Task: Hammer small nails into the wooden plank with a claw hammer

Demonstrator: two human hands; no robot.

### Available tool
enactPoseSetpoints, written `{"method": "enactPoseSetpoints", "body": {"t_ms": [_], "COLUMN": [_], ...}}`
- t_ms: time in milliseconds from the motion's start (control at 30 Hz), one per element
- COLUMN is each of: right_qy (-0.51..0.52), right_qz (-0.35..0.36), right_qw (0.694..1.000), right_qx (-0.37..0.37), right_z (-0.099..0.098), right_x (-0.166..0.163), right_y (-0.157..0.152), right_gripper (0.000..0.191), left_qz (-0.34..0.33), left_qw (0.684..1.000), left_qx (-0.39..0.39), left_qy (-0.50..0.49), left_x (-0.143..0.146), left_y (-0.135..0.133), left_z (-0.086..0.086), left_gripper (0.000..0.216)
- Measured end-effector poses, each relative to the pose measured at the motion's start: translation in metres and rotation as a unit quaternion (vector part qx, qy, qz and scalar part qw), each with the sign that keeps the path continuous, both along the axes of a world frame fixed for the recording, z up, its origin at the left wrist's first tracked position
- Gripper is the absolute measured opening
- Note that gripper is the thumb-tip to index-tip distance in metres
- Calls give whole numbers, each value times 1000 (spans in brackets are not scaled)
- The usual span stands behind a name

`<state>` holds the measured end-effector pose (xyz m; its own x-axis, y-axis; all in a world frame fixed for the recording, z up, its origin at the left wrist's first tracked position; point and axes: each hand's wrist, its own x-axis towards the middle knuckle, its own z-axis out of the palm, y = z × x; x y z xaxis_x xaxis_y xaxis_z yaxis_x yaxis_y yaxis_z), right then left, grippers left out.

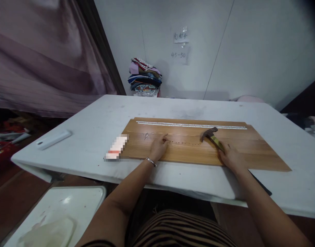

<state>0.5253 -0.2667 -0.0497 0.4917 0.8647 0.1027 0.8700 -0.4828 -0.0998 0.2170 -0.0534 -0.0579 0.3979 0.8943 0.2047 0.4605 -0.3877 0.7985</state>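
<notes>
My right hand (231, 158) grips the hammer (216, 141) | my left hand (159, 148) at the board's (260, 151) dotted row (183, 143), closure indeterminable

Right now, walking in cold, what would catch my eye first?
Probably the claw hammer in the person's right hand, its head over the wooden board. Next, the left hand at the left end of a row of small dark dots. Beyond, a stack of folded clothes stands near the wall.

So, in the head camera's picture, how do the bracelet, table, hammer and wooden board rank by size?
Largest to smallest, as they look:
1. Table
2. Wooden board
3. Hammer, partly covered by the right hand
4. Bracelet
</notes>
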Motion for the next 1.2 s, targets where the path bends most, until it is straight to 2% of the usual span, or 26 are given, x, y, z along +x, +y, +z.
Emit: {"method": "enactPoseSetpoints", "body": {"t_ms": [200, 367, 567, 1200], "right_qy": [-3, -1, -5, -9], "right_qz": [-5, -8, -7, -4], "right_qw": [1000, 1000, 1000, 1000], "right_qx": [1, 1, -4, -3], "right_z": [2, 4, 0, 7], "right_x": [-3, -4, 0, -7], "right_y": [0, 1, 1, -2], "right_gripper": [45, 45, 45, 46], "left_qz": [-8, -27, -48, -69], "left_qw": [999, 997, 992, 987], "left_qx": [43, 48, 63, 79], "left_qy": [15, 57, 99, 121], "left_x": [9, 20, 22, 26], "left_y": [3, 6, 9, 13], "left_z": [12, 18, 17, 17], "left_gripper": [47, 49, 50, 49]}}
